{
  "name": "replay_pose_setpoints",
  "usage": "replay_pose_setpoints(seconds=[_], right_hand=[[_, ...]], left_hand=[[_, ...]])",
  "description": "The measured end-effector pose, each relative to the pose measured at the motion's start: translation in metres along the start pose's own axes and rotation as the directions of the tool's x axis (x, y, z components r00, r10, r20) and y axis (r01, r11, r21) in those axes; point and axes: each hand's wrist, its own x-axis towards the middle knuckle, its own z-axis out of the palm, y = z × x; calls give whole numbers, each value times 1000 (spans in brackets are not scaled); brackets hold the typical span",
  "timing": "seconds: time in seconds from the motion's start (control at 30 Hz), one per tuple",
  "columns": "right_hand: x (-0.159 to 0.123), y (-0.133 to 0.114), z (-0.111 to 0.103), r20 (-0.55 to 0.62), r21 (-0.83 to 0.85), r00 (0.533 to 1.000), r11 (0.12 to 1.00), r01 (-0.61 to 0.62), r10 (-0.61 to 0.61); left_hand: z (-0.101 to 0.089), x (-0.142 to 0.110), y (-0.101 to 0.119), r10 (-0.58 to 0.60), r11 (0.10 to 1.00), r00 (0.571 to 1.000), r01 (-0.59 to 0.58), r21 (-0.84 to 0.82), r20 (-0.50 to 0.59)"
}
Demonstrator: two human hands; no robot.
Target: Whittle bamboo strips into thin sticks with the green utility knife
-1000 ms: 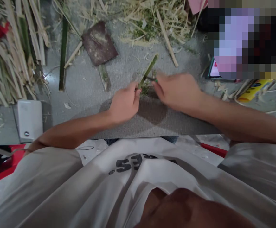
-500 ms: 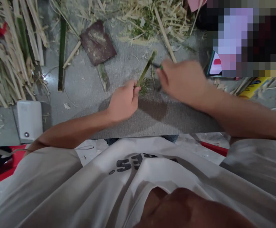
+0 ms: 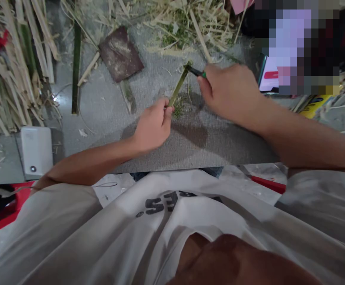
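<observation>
My left hand [image 3: 154, 124] is closed on the lower end of a short green bamboo strip [image 3: 178, 86], which slants up and to the right above the table. In my right hand [image 3: 230, 91] is a knife [image 3: 195, 72] with a dark blade and a bit of green at its handle; my fingers hide most of the handle. The blade meets the strip near its far end. Fine green shavings [image 3: 178, 109] lie on the table beneath the strip. Beyond my left hand is a brown square sheet [image 3: 121, 54] with a pointed bamboo piece [image 3: 126, 95] partly under it.
Many split bamboo sticks [image 3: 8, 75] are heaped at the left, near a white power bank [image 3: 37, 150]. A long green strip [image 3: 76, 67] lies beside them. Pale shavings [image 3: 196, 23] pile up at the back. A phone [image 3: 269, 77] and a yellow tube [image 3: 315, 106] lie at the right.
The knife blade has moved up along the bamboo strip to its far end, with my right hand shifting slightly up. My left hand keeps its hold on the strip.
</observation>
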Motion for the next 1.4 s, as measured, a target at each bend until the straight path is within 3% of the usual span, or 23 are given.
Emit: replay_pose_setpoints(seconds=[0.1, 0.23, 0.37, 0.5, 0.63, 0.77, 0.9, 1.0, 1.1, 1.13, 1.17, 1.23, 1.33, 1.37, 1.4], right_hand=[[-1, -1, -1, 105, 28, 991, 997, 77, -79], [-1, -2, -2, -8, -35, 1000, 999, -11, 11], [-1, -2, 0, 125, -2, 988, 996, 93, -92], [-1, 0, 1, -8, 57, 1000, 998, 27, -27], [-2, 2, 0, 50, 82, 996, 994, 70, -75], [-1, 4, 1, -29, 60, 998, 997, 49, -48], [-1, 3, 1, 32, 13, 994, 995, 101, -102], [-4, -1, -2, -20, 0, 998, 998, 66, -66], [-2, 2, -6, 83, 20, 989, 992, 124, -125], [1, 6, -7, 72, 27, 993, 996, 90, -92], [5, 11, -7, -1, 33, 999, 999, -39, 39], [14, 22, -7, -108, 70, 975, 980, -186, 193], [23, 30, -1, -138, 234, 982, 968, -94, 128], [23, 29, 2, -151, 385, 982, 922, -46, 112], [22, 27, 5, -156, 569, 981, 822, -5, 114]], left_hand=[[1, -1, -2, 16, 1000, 1000, -16, -12, -8], [1, 0, -2, 5, 999, 1000, -6, -40, -11], [1, 0, 0, -7, 997, 1000, 7, -82, -9], [1, -2, 2, -19, 990, 999, 15, -141, -32], [1, -4, 4, -10, 987, 1000, 5, -163, -28], [0, -5, 5, -17, 981, 1000, 13, -193, -17], [-1, -5, 5, -11, 977, 1000, 9, -212, -7], [-1, -6, 5, -7, 981, 999, 0, -195, -36], [-2, -8, 7, -1, 984, 999, -7, -176, -48], [-2, -9, 8, -1, 984, 999, -7, -180, -48], [-3, -10, 9, 0, 981, 999, -8, -193, -44], [-4, -13, 12, 9, 970, 1000, -15, -243, -27], [-3, -15, 14, 27, 952, 999, -31, -305, -17], [-2, -16, 14, 27, 950, 999, -31, -311, -19], [-2, -17, 14, 25, 949, 1000, -30, -313, -19]])
